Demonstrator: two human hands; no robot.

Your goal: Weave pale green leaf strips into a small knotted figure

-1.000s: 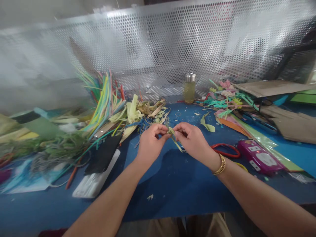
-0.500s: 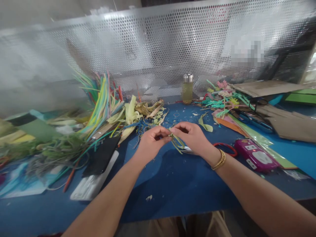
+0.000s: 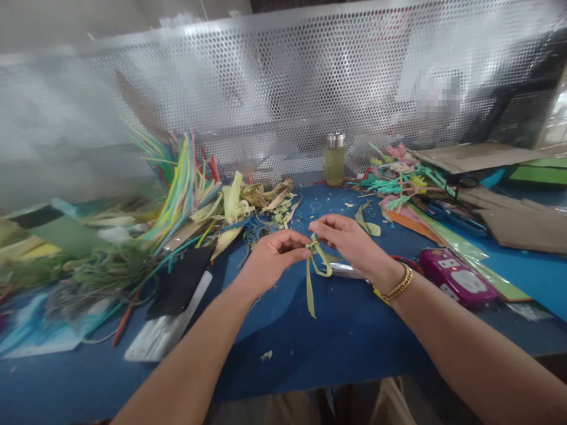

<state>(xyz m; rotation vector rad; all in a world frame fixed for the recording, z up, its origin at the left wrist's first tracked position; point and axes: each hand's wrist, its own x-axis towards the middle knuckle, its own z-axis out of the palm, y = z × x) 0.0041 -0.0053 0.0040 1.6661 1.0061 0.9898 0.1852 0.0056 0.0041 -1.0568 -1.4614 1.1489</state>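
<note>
A narrow pale-green strip of corn husk (image 3: 310, 292), looped and knotted near its top, hangs between my hands just above the blue table. My left hand (image 3: 270, 260) pinches it at the knot between thumb and forefinger. My right hand (image 3: 354, 242) has its thumb and forefinger together at the strip's upper end. Under the right hand lies a shiny metal blade (image 3: 348, 270), partly covered; a red loop (image 3: 405, 262) shows behind the wrist. Beyond the right hand rests a loose curled piece of husk (image 3: 367, 224).
Corn husks (image 3: 234, 200) and bundled coloured strips (image 3: 181, 183) crowd the left, beside a black phone-like slab (image 3: 181, 283). A lidded bottle (image 3: 335, 162) stands at the back by a perforated metal screen (image 3: 292, 88). Rightward are a purple box (image 3: 458, 276) and cardboard (image 3: 527, 218).
My right hand has shifted slightly away from the left one and its fingers have risen. The husk strip now shows a loop and a longer tail hanging downward.
</note>
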